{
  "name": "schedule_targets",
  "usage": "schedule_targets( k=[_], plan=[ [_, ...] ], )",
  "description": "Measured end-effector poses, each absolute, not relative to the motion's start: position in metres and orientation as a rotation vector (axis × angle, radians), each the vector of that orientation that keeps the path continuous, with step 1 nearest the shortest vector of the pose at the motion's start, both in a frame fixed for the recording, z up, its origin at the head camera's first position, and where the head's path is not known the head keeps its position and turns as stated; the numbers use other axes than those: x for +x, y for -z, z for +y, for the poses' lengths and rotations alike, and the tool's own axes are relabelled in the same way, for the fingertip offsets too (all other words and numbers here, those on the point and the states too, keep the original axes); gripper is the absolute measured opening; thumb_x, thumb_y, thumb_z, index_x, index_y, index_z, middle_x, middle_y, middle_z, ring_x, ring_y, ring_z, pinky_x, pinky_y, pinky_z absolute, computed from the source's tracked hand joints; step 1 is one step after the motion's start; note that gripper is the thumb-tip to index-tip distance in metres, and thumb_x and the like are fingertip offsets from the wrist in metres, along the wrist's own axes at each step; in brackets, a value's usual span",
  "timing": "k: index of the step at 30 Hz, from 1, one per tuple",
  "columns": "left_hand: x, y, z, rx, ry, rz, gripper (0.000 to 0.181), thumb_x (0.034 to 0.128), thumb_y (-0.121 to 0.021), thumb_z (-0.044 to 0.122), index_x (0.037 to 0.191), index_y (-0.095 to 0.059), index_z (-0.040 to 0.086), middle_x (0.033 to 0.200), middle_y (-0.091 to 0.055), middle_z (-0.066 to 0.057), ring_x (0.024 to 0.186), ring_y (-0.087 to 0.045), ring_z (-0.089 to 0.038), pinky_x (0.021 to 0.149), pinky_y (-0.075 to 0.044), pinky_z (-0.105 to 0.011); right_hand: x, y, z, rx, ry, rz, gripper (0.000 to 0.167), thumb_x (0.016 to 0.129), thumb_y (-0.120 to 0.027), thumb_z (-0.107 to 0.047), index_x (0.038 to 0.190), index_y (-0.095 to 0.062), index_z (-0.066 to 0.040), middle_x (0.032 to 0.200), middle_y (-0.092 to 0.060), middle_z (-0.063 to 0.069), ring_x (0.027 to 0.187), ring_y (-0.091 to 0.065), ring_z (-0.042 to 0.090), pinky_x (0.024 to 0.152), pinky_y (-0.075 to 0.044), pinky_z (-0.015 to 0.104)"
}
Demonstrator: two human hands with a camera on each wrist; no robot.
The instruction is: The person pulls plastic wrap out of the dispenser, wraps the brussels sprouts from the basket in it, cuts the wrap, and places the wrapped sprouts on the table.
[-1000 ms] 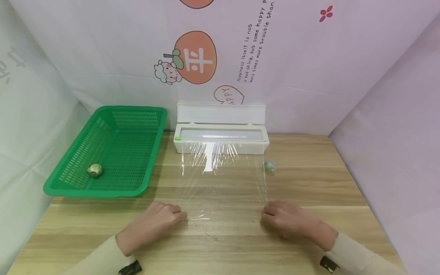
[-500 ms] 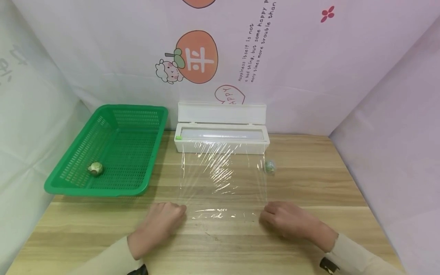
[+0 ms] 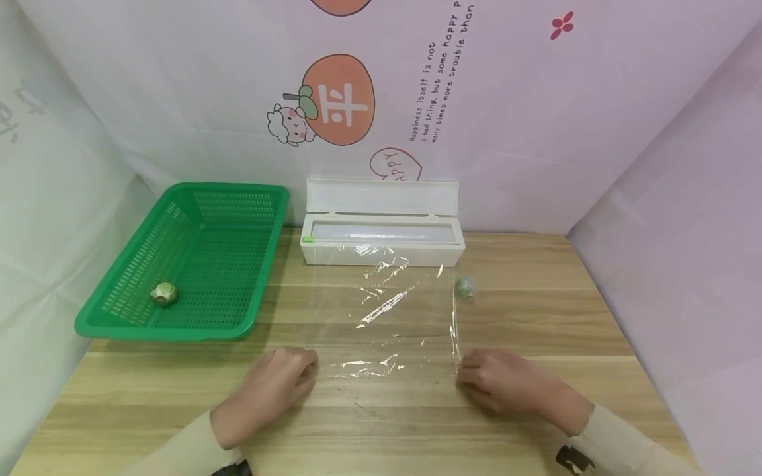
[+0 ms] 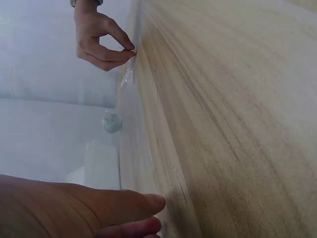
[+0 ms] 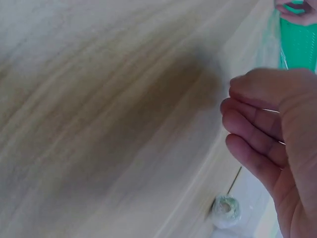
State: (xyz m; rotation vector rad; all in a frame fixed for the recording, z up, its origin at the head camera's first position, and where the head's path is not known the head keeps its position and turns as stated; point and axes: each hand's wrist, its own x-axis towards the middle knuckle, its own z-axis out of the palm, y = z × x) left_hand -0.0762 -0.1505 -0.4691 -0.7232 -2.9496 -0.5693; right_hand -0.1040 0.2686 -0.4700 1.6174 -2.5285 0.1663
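A sheet of clear plastic wrap [image 3: 381,317] stretches toward me from a white wrap dispenser [image 3: 382,255] whose lid stands up. At its near right corner my right hand [image 3: 506,383] pinches the film between thumb and fingers; the left wrist view shows this right hand [image 4: 101,44] and its pinch clearly. My left hand [image 3: 268,393] holds the near left corner, thumb close to the fingers, though the film there is hardly visible. In the left wrist view, my left hand [image 4: 99,208] is low over the table.
A green basket [image 3: 257,311] at the left holds a small Brussels sprout [image 3: 164,293]. Right of the film sits a small pale-green ball [image 3: 465,288] that looks wrapped in clear film. Printed white cloth [image 3: 506,132] encloses the wooden table [image 3: 536,311].
The wrap's glints have shifted and its tension creases have eased. My left hand has turned slightly and moved a little left; my right hand has moved slightly right.
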Motion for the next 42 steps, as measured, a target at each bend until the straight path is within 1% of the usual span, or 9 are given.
schedule_targets(
  k=[5,9,12,19,24,29,34,36,42],
  plan=[
    [-0.074,0.466,-0.153,-0.772,0.622,-2.888,0.013,0.081,-0.082,0.003,0.088,-0.075,0.01,0.073,-0.066,0.005,0.062,-0.051,0.001,0.054,-0.047,-0.013,-0.106,0.464,0.271,1.413,-0.381,-2.607,0.012,0.085,-0.082,-0.008,0.094,-0.076,-0.013,0.089,-0.074,-0.005,0.078,-0.069,0.006,0.07,-0.062,0.02],
    [-0.075,0.463,-0.154,-0.73,0.608,-2.871,0.012,0.0816,-0.083,0.003,0.09,-0.076,0.009,0.077,-0.07,0.003,0.065,-0.059,-0.003,0.057,-0.052,-0.014,-0.107,0.468,0.265,1.228,-0.498,-2.65,0.015,0.087,-0.083,-0.008,0.101,-0.078,-0.012,0.094,-0.078,-0.004,0.084,-0.073,0.007,0.076,-0.065,0.024],
    [-0.076,0.462,-0.155,-0.697,0.62,-2.899,0.012,0.0837,-0.082,0.004,0.087,-0.075,0.012,0.075,-0.067,0.005,0.064,-0.057,-0.002,0.056,-0.051,-0.014,-0.107,0.475,0.258,1.17,-0.521,-2.669,0.013,0.089,-0.082,-0.01,0.102,-0.079,-0.014,0.096,-0.078,-0.006,0.087,-0.072,0.007,0.079,-0.066,0.028],
    [-0.081,0.469,-0.155,-0.701,0.675,-2.937,0.014,0.0914,-0.078,0.006,0.082,-0.073,0.015,0.071,-0.068,0.008,0.061,-0.054,0.002,0.056,-0.05,-0.014,-0.108,0.487,0.254,1.198,-0.468,-2.618,0.013,0.084,-0.084,-0.006,0.096,-0.08,-0.011,0.094,-0.076,-0.003,0.086,-0.072,0.011,0.078,-0.066,0.03],
    [-0.083,0.473,-0.153,-0.686,0.658,-2.931,0.015,0.0891,-0.079,0.004,0.081,-0.073,0.015,0.07,-0.068,0.007,0.06,-0.053,0.002,0.054,-0.048,-0.013,-0.107,0.486,0.259,1.17,-0.448,-2.703,0.014,0.085,-0.084,-0.007,0.098,-0.08,-0.012,0.097,-0.077,-0.002,0.088,-0.074,0.014,0.08,-0.066,0.031],
    [-0.083,0.478,-0.153,-0.696,0.627,-2.907,0.017,0.0863,-0.079,0.0,0.078,-0.071,0.014,0.067,-0.063,0.008,0.057,-0.047,0.004,0.051,-0.043,-0.01,-0.107,0.484,0.263,1.165,-0.455,-2.726,0.014,0.085,-0.086,-0.008,0.097,-0.081,-0.013,0.096,-0.075,-0.004,0.087,-0.073,0.011,0.078,-0.066,0.029],
    [-0.083,0.476,-0.154,-0.712,0.64,-2.903,0.016,0.0844,-0.08,0.001,0.079,-0.071,0.012,0.068,-0.064,0.007,0.058,-0.047,0.004,0.052,-0.043,-0.009,-0.109,0.484,0.264,1.197,-0.467,-2.68,0.014,0.083,-0.087,-0.008,0.095,-0.081,-0.013,0.094,-0.074,-0.004,0.085,-0.072,0.01,0.076,-0.066,0.028],
    [-0.082,0.473,-0.155,-0.706,0.646,-2.906,0.013,0.0835,-0.081,0.002,0.082,-0.072,0.012,0.071,-0.066,0.005,0.06,-0.049,0.003,0.054,-0.046,-0.01,-0.109,0.485,0.265,1.212,-0.457,-2.676,0.014,0.083,-0.087,-0.009,0.095,-0.081,-0.013,0.094,-0.075,-0.003,0.084,-0.072,0.01,0.076,-0.065,0.027],
    [-0.079,0.454,-0.161,-0.704,0.634,-2.908,0.012,0.0844,-0.083,0.008,0.094,-0.078,0.009,0.085,-0.076,-0.001,0.073,-0.069,-0.01,0.064,-0.059,-0.019,-0.109,0.484,0.266,1.226,-0.444,-2.68,0.014,0.083,-0.087,-0.01,0.095,-0.081,-0.012,0.093,-0.075,-0.002,0.083,-0.072,0.01,0.075,-0.065,0.024]
  ],
)
